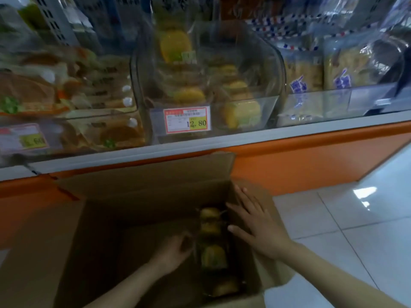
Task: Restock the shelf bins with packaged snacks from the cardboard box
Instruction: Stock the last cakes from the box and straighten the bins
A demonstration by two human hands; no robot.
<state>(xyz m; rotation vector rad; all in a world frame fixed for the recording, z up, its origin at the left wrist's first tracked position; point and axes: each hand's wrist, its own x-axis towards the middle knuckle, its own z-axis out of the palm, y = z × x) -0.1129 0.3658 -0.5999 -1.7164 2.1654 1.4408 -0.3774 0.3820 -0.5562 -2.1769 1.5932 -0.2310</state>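
An open cardboard box (142, 196) stands on the floor below the shelf. Several clear-wrapped yellow snack packs (213, 245) lie stacked along its right inner wall. My left hand (175, 252) is inside the box with its fingers curled on the left side of a pack. My right hand (255, 221) lies flat with straight fingers on the box's right flap and rim. Above, a clear shelf bin (255, 107) holds similar yellow snack packs (242, 114) behind a 12.80 price tag (187, 120).
A clear bin of brown and orange packs (55, 90) sits at the left, and blue-printed snack bags (311, 78) fill the right. The orange shelf base (311, 156) runs behind the box. White floor tiles (333, 218) lie to the right.
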